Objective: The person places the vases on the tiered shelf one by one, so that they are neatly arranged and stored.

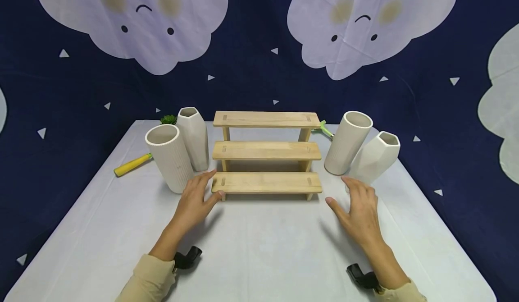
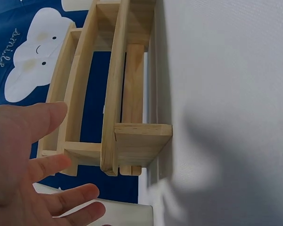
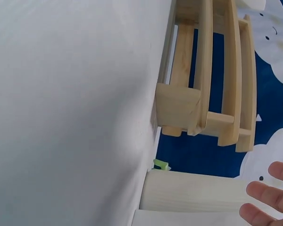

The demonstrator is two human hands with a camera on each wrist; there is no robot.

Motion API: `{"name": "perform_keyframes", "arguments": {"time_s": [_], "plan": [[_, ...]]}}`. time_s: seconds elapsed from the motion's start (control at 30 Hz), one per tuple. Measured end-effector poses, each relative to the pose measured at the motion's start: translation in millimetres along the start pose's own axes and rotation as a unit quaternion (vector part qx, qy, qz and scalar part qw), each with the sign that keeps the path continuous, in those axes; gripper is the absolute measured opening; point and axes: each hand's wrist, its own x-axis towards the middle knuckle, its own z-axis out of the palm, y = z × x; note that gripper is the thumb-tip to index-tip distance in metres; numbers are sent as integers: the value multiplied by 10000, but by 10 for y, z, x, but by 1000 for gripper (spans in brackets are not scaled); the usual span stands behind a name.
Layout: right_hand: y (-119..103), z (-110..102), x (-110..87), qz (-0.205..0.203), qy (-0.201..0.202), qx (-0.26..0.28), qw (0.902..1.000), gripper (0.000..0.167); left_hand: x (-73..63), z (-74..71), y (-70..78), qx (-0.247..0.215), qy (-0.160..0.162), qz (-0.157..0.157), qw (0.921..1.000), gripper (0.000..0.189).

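A three-tier wooden stand (image 1: 266,183) stands in the middle of the table. My left hand (image 1: 193,203), fingers spread, is at the stand's left front corner and holds nothing; the left wrist view shows its fingers (image 2: 68,200) apart beside the stand. To the right of the stand my right hand (image 1: 361,209) hovers with parted fingers, below a faceted white vase (image 1: 375,157). A ribbed white vase (image 1: 346,144) stands next to that one. Left of the stand are another ribbed white vase (image 1: 170,157) and a tall faceted white vase (image 1: 193,139).
A yellow handle (image 1: 133,165) lies at the left, partly hidden behind the ribbed vase. A green plant (image 1: 168,119) shows behind the left vases. A light green object (image 1: 323,130) lies behind the stand's right end. A dark blue cloth with clouds (image 1: 251,31) hangs behind the white table (image 1: 259,248).
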Motion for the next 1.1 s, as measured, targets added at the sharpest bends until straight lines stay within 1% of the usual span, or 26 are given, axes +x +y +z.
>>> {"name": "perform_keyframes", "arguments": {"time_s": [0.27, 0.47, 0.63, 0.73, 0.83, 1.0, 1.1], "plan": [[56, -33, -1, 295, 142, 25, 9995, 64, 45, 0, -31, -313, -177, -219, 9991, 59], [110, -58, -3, 481, 311, 97, 9983, 63, 95, 13, -81, -679, -399, -360, 9962, 57], [135, -81, -3, 797, 445, 216, 9956, 60, 141, 22, -111, -969, -474, -429, 9932, 55], [149, -91, -1, 970, 498, 277, 9936, 60, 162, 32, -123, -1107, -502, -405, 9918, 54], [165, -99, 0, 1115, 533, 300, 9919, 60, 183, 46, -142, -1318, -579, -435, 9886, 53], [183, -119, 2, 1410, 542, 277, 9881, 61, 225, 75, -173, -1749, -721, -635, 9799, 52], [195, -130, -1, 1543, 554, 266, 9861, 60, 248, 90, -189, -1972, -752, -680, 9751, 51]]}}
